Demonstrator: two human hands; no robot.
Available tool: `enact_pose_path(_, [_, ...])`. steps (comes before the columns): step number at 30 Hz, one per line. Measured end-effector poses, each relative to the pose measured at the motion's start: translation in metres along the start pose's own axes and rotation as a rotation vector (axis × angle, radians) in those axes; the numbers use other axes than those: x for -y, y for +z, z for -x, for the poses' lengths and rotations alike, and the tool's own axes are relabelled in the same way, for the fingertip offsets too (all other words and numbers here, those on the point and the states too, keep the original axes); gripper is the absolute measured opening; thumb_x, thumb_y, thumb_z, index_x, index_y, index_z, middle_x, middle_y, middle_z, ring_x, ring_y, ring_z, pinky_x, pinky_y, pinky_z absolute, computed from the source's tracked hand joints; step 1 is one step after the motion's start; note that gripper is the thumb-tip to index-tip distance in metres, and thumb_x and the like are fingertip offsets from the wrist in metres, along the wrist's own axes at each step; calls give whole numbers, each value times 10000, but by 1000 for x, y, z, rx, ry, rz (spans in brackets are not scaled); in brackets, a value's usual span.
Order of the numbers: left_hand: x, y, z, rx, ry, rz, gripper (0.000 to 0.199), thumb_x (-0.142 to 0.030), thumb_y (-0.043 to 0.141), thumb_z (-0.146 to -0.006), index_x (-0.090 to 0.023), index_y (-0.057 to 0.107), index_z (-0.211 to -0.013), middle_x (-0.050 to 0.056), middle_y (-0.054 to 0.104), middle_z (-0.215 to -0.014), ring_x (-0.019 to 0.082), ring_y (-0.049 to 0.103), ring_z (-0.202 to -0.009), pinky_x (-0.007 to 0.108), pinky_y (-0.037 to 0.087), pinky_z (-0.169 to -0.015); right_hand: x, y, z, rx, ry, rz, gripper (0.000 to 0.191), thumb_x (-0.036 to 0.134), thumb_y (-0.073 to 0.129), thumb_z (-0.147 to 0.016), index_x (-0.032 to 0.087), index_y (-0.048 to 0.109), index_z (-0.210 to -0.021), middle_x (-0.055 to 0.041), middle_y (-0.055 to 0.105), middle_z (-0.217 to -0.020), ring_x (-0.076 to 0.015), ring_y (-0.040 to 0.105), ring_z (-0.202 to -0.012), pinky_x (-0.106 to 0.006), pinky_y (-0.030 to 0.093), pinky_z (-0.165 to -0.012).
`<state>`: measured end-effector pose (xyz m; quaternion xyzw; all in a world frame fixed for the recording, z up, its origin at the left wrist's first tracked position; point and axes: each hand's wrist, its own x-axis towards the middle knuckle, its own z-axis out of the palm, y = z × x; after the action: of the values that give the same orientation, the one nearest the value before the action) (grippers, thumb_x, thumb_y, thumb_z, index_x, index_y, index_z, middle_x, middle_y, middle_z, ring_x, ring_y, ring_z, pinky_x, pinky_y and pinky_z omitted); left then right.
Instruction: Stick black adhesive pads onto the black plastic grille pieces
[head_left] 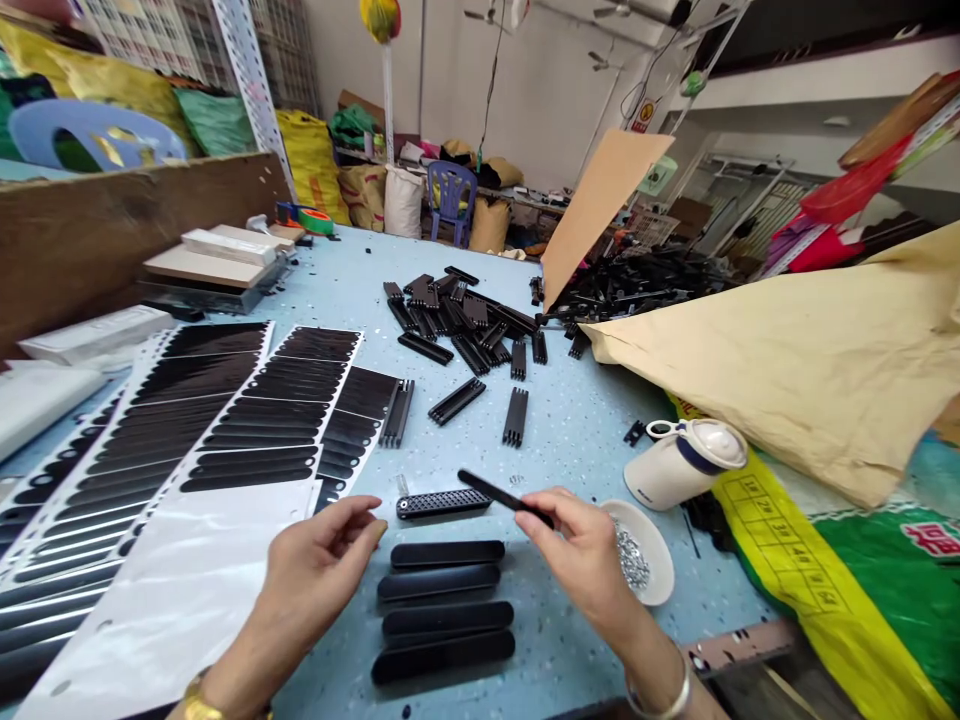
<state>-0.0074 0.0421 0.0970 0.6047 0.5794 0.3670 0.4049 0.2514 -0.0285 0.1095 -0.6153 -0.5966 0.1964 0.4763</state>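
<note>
My right hand point(574, 545) pinches a slim black strip with rounded ends point(487, 488) between thumb and fingers, its far end pointing up and left. My left hand point(326, 560) is curled, thumb tip close to the fingertips; anything inside is too small or hidden to see. Between the hands lies a black perforated bar point(442, 504), holes facing up. Nearer me, several smooth black strips point(448, 590) lie in a stacked row on the blue speckled table point(570, 640). Small clear bits point(516, 480) sit just beyond the held strip.
Sheets of black stickers point(262, 410) cover the left. Black slotted pieces point(465, 320) are heaped ahead. At right stand a white bowl of small metal parts point(660, 570) and a lidded cup point(675, 465), beside brown paper point(795, 350) and a yellow-green sack point(847, 590).
</note>
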Motion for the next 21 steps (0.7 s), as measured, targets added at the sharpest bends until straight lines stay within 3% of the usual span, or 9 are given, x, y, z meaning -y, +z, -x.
enact_pose_path(3, [5,8,-16,60,89,-172,320,-364,640,-662,-191,723,-918,3,732,-636,191,647,-529,290,502,-564,-16,9,-23,38,7,-43,95,204,708,-795,191,765,-870,-77,759,-894,-220,712,-821,-333,575,-736])
enact_pose_path(7, [16,19,-22,159,103,-211,324,-317,593,-713,-164,716,-970,1,716,-624,188,658,-560,291,512,-581,-28,30,-36,137,-119,-27,111,197,714,-781,201,776,-873,-90,773,-901,-236,728,-847,-374,583,-797])
enact_pose_path(13, [26,24,-17,99,70,-97,236,-314,611,-755,-174,720,-911,24,742,-699,193,690,-639,288,548,-608,-34,47,-39,269,-196,13,135,198,687,-806,211,768,-914,-67,772,-878,-220,725,-799,-347,588,-738])
enact_pose_path(21, [24,22,-17,123,42,-72,202,-290,604,-768,-199,736,-890,7,744,-696,184,684,-623,299,547,-636,-38,50,-38,270,-217,70,144,238,691,-829,225,766,-951,-71,774,-896,-237,723,-811,-380,585,-744])
